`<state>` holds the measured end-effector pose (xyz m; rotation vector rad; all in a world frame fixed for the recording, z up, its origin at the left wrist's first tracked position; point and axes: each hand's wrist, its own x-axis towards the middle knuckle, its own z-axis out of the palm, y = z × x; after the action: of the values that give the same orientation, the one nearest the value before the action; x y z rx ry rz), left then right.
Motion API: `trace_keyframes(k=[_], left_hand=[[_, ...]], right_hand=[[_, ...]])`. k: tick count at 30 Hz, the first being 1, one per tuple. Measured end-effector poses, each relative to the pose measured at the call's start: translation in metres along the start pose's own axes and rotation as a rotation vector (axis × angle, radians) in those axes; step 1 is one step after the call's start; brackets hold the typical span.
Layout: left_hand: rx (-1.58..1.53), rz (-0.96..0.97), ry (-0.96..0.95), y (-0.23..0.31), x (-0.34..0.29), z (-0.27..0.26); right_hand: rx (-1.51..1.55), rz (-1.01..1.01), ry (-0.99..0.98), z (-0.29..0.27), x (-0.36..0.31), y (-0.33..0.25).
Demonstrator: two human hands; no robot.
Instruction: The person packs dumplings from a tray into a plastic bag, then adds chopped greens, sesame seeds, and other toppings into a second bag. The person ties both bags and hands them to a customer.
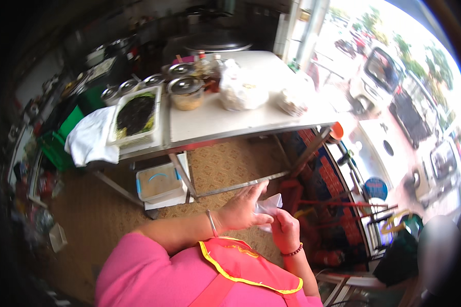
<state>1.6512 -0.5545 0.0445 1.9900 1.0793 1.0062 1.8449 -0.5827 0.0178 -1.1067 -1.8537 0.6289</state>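
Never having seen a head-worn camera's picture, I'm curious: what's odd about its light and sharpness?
Head view: ground outside glares nearly white, the area behind the table sinks into darkness; head view: a black, curved rim; head view, lower right: a pale shape is too blurred to name; head view: thin whitish material in the right hand shows little detail.

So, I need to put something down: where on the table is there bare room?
The table is bare at its front, before the lidded pot and big bag, and toward its far edge, behind the small bag. Its left end is crowded with the tray and cloth.
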Motion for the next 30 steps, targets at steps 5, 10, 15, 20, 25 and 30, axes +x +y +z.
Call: trace_keyframes(k=[5, 10, 15, 20, 25, 30], left_hand=[[-0.628, -0.517, -0.251, -0.065, -0.076, -0.095], [-0.634, -0.394, 0.061, -0.105, -0.160, -0.202], [-0.173, -0.376, 0.457, -0.137, -0.232, -0.302], [-0.156, -0.554, 0.843, -0.175, -0.279, -0.357], [-0.412, -0.626, 1.106, -0.199, -0.286, -0.360], [-0.462, -0.601, 1.271, -0.207, -0.267, -0.371]], right_hand=[[0.174, 0.205, -0.317, 0.082, 0.035, -0.043], [0.173, 0.094, -0.493, 0.205, 0.086, -0.089], [-0.041, -0.076, -0.376, 0.298, 0.188, -0.115], [-0.392, -0.151, -0.344, 0.378, 0.320, -0.128], [-0.615, -0.089, -0.312, 0.449, 0.401, -0.126], [-0.726, -0.384, -0.407, 0.471, 0.415, -0.143]])
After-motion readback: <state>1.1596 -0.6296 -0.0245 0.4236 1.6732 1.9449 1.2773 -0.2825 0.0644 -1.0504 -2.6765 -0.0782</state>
